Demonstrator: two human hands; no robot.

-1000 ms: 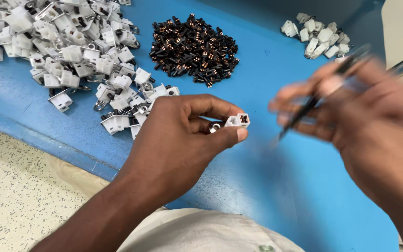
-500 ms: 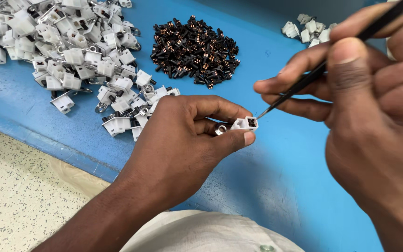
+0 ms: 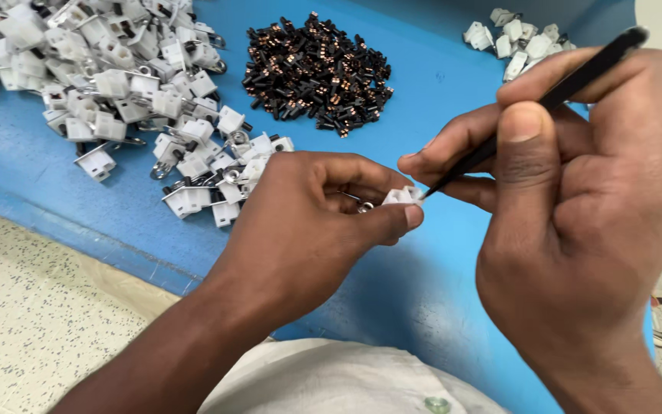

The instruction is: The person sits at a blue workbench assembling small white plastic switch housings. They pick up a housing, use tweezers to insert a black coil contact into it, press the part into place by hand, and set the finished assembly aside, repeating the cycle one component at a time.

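While left hand (image 3: 308, 222) pinches white connector (image 3: 401, 196), right hand (image 3: 576, 207) grips black tweezers (image 3: 530, 115), tip touching it

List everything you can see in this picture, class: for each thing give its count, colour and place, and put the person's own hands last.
White parts: a large heap, white with metal bits, upper left of the tray.
Black parts: one heap, black with copper, top centre.
White pile: a few, white, top right.
Tray: one, blue, under everything.
Floor: speckled cream, lower left.
White piece: one, white, pinched in the left hand.
Tweezers: one, black, tip at the white piece.
Left hand: centre.
Right hand: right, holding the tweezers.
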